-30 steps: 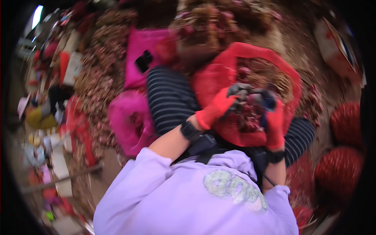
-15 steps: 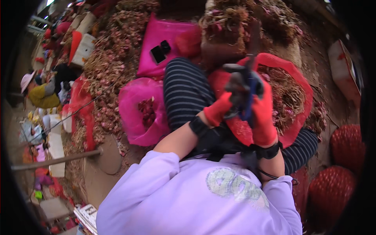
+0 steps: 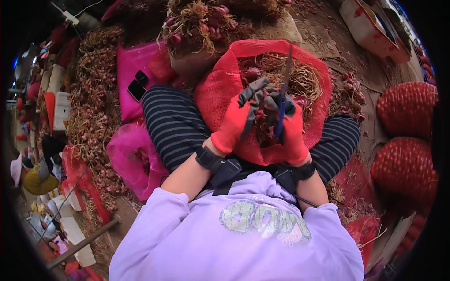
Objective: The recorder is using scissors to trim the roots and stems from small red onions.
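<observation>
A red mesh bag (image 3: 219,77) stands between my crossed legs, its mouth rolled wide over shallots and dry stems (image 3: 307,77). Both hands are over it in red gloves with grey fingers. My left hand (image 3: 240,114) is at the bag's left side, its fingers loosely bent and apart, with nothing visible in them. My right hand (image 3: 292,129) grips a blue-handled cutting tool (image 3: 283,98), its long dark blade pointing away from me. The tool shows edge-on, so I cannot tell knife from scissors. Some shallots between the hands are partly hidden.
A pink mesh bag (image 3: 132,161) sits left of my knee, near a long shallot heap (image 3: 96,98). A phone (image 3: 136,90) lies on pink sheeting. Bunched shallots (image 3: 206,25) are piled ahead. Filled red sacks (image 3: 405,110) and a white box (image 3: 370,28) stand at right.
My view has shifted, so the mesh bag appears further left. My hands, close together and blurred before, are now slightly apart over the bag. The tool stays in my right hand.
</observation>
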`<action>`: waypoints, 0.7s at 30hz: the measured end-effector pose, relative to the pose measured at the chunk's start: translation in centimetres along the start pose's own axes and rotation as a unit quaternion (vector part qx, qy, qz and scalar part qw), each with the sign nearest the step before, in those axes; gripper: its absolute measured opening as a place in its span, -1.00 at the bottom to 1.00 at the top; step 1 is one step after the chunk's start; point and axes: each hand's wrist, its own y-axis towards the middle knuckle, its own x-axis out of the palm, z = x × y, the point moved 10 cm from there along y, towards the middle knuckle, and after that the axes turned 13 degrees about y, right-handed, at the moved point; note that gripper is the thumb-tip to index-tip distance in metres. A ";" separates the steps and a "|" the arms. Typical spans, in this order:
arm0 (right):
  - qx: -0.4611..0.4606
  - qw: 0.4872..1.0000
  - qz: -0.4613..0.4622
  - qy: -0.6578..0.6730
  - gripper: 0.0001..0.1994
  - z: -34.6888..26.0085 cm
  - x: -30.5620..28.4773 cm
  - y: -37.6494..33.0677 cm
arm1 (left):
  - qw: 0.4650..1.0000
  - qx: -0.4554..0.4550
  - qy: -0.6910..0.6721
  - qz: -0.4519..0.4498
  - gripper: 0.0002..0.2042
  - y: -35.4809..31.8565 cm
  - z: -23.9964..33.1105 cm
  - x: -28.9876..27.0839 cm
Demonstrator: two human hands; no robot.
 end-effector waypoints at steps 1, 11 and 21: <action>-0.003 1.000 0.004 0.002 -0.74 0.2 -0.8 0.1 | 1.000 -0.002 0.002 -0.005 -0.50 0.0 -0.2 0.6; 0.043 0.997 0.026 0.066 -0.78 1.0 -1.6 -0.3 | 0.996 -0.077 -0.010 0.036 -0.68 -1.1 -2.3 -0.4; 0.086 0.994 -0.056 0.029 -0.77 2.2 -2.0 0.4 | 0.989 -0.105 -0.094 -0.044 -0.75 -1.6 -3.1 0.8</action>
